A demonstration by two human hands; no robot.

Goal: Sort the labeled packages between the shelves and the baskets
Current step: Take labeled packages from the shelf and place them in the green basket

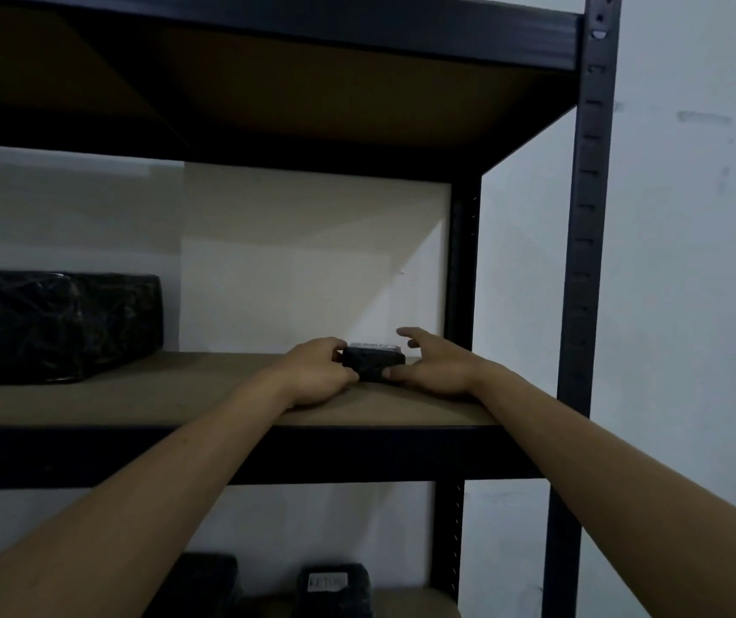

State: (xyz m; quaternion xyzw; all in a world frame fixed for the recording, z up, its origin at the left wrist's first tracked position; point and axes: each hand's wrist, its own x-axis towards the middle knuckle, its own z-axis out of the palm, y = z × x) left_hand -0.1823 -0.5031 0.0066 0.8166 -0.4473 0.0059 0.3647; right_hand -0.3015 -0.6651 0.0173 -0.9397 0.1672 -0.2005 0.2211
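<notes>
Package: a small black-wrapped package (372, 361) lies flat on the middle shelf board (178, 394), between the two hands, its white label (375, 345) facing up.
Long axis: it runs left to right, so each hand meets one short end.
Left hand (312, 372): fingers curled over the package's left end, thumb at the front edge; this is the only real hold.
Right hand (433, 368): the thumb touches the front right corner, and the fingers are spread and raised just off the right end, closed on nothing.
Nearer hand: the left, which is already gripping.
Judged next move: either the right fingers close on the far end or the left hand slides the package alone.
Beyond the grip: a large black-wrapped package (54, 323) sits well off to the left, the rear upright (462, 260) stands close behind the right hand, and another labelled package (332, 586) lies on the shelf below.
</notes>
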